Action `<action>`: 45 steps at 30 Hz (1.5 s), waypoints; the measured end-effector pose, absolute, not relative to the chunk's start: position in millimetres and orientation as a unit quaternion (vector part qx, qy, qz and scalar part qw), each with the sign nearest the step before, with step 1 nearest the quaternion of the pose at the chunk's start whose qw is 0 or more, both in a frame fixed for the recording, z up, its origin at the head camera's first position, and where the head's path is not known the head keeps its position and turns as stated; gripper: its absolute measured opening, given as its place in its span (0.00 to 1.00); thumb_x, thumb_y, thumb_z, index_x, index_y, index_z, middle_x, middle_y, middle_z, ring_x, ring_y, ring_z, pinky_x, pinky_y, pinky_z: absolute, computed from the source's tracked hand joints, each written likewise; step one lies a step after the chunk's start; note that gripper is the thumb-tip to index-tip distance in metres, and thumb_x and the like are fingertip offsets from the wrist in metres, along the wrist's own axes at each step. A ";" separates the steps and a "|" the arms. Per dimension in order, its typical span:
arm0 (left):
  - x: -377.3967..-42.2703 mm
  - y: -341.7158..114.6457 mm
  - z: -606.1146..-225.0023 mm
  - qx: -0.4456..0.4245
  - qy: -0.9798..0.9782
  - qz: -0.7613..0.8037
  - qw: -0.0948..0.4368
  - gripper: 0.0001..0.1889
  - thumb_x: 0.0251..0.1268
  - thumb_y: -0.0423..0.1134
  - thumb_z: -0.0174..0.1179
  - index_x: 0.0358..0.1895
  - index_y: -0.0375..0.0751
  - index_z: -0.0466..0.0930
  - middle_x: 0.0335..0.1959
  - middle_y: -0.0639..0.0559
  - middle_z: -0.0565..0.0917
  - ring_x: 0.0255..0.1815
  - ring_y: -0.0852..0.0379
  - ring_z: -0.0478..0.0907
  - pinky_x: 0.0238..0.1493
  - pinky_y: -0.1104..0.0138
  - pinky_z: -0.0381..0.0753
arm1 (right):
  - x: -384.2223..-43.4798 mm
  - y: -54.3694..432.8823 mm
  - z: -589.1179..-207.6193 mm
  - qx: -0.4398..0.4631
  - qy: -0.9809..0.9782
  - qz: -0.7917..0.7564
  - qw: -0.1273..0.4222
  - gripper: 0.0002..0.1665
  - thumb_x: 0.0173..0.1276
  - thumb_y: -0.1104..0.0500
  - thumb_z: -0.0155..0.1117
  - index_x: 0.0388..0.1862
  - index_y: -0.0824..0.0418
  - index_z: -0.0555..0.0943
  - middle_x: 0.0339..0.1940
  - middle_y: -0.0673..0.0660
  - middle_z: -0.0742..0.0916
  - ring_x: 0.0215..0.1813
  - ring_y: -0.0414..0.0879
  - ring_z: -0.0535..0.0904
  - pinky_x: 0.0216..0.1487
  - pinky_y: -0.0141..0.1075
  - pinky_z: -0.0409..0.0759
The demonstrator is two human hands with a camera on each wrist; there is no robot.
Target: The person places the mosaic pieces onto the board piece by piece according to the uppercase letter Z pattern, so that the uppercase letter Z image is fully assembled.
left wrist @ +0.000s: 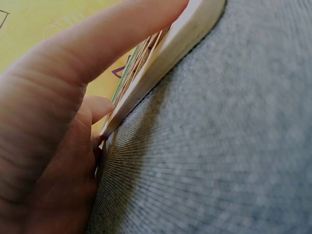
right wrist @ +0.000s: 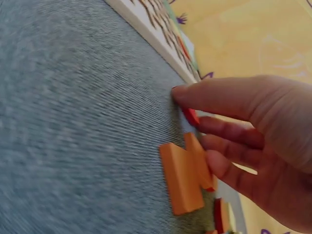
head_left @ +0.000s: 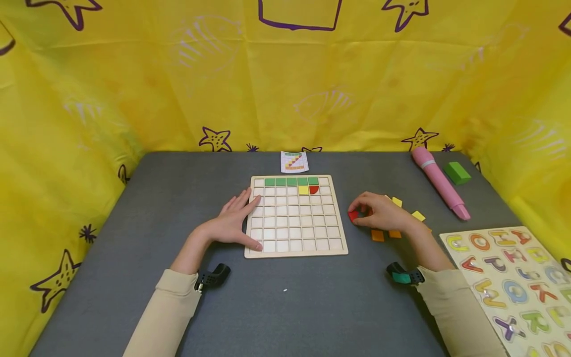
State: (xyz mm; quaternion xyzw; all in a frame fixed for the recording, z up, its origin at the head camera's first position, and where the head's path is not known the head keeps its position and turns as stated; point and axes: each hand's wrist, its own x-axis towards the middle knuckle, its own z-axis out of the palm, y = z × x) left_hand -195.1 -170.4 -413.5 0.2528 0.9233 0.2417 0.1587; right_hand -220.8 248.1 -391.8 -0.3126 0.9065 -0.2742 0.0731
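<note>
A wooden grid board (head_left: 295,256) lies in the middle of the table, with several green tiles (head_left: 292,182) along its far row. Below them sit a yellow tile (head_left: 303,190) and a red quarter-round tile (head_left: 314,190). My left hand (head_left: 229,225) rests spread over the board's left edge, its thumb at the near corner. Right of the board, my right hand (head_left: 379,210) pinches a red tile (right wrist: 190,116) between thumb and fingers, low at the table. Orange tiles (head_left: 377,235) and yellow tiles (head_left: 418,216) lie around and partly under that hand.
A small pattern card (head_left: 294,162) lies behind the board. Farther right are a pink marker-shaped stick (head_left: 439,181) and a green block (head_left: 457,173). An alphabet puzzle board (head_left: 486,270) covers the near right. A yellow printed cloth (head_left: 285,89) hangs around the table.
</note>
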 end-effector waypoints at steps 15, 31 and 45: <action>-193.5 -170.8 -410.9 0.243 0.922 0.255 0.161 0.68 0.38 0.68 0.73 0.79 0.43 0.41 0.79 0.41 0.30 0.78 0.47 0.27 0.73 0.47 0.32 | -225.2 232.8 -395.8 -0.248 0.922 -0.298 0.020 0.13 0.61 0.55 0.74 0.41 0.59 0.85 0.30 0.49 0.82 0.32 0.44 0.74 0.33 0.35 0.71; -194.9 -169.4 -411.9 0.248 0.923 0.248 0.159 0.68 0.39 0.69 0.72 0.79 0.44 0.41 0.79 0.42 0.31 0.79 0.48 0.27 0.73 0.49 0.32 | -249.9 141.2 -400.2 -0.248 0.904 -0.346 0.038 0.12 0.60 0.57 0.74 0.41 0.61 0.85 0.30 0.52 0.83 0.35 0.47 0.75 0.38 0.38 0.73; -195.7 -169.3 -413.3 0.243 0.923 0.251 0.160 0.68 0.38 0.69 0.72 0.79 0.44 0.41 0.79 0.41 0.31 0.79 0.48 0.27 0.73 0.49 0.32 | -248.4 135.8 -404.8 -0.297 0.889 -0.348 0.004 0.11 0.65 0.67 0.64 0.46 0.63 0.87 0.40 0.56 0.86 0.42 0.49 0.79 0.46 0.42 0.79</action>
